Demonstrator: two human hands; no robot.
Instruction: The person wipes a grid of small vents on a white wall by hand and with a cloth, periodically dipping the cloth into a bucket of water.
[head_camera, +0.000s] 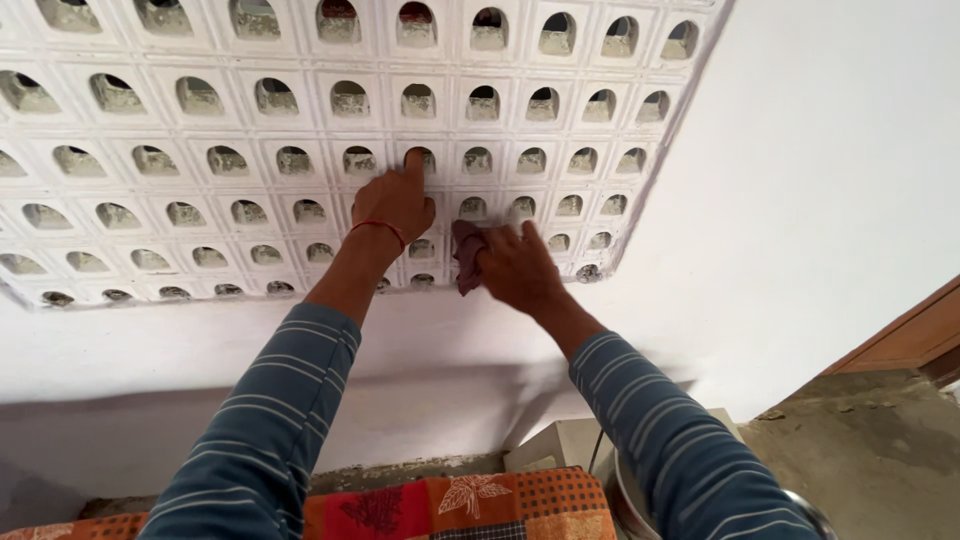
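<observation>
Against lattice wall (250, 130), cloth (466, 255) in right grip (515, 268)

left hand (398, 200) on lattice wall (200, 150) | right hand (517, 265) just right, presses cloth (465, 252) to it

orange patterned cloth (450, 505) | steel bowl (628, 500) | wooden frame (905, 340) | concrete floor (860, 440)

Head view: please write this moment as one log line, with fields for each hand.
left hand: finger in grille opening | right hand: holds cloth against grille | sleeves: striped blue
</observation>
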